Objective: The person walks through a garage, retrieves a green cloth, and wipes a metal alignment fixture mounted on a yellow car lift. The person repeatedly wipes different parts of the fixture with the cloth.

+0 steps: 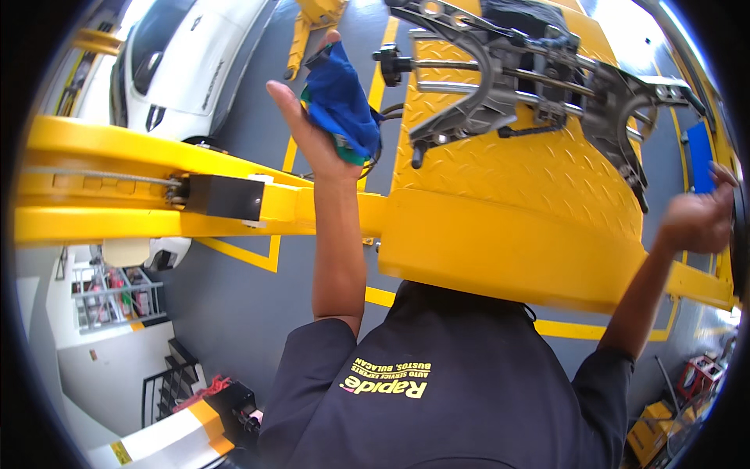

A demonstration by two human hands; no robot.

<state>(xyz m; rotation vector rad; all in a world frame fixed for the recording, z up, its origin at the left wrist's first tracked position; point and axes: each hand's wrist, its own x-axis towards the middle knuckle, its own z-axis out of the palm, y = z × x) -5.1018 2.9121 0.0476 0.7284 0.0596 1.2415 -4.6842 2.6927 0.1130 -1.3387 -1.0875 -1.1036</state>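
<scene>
Blue rag [341, 105], with a bit of green showing at its lower fold, sits bunched in your left hand [312, 129]. The fingers wrap it from behind and the thumb points up, so the grip is closed on the cloth. You hold it in the air just off the left edge of the yellow ribbed platform [539, 180], right beside the black knob [388, 62] at the left end of the grey metal linkage [531, 86] that lies along the platform's far edge.

Your right hand [698, 221] is curled tight at the platform's right edge, just below a flat blue piece [701, 156]. I cannot tell what it grips, if anything.

From this pose, the step looks like bringing the cloth onto the linkage.
- Fold the loose tail of the rag into your palm first, since the knob, the rods and the forked arms could all snag a hanging corner.
- Lead with the padded part of the cloth and have your fingertips behind it, not over bare metal edges.
- Work from the knob end inward along the rods.
- Use your right hand as a brace at its edge, so that pressure from the left does not slide the linkage across the ribbed plate.
</scene>
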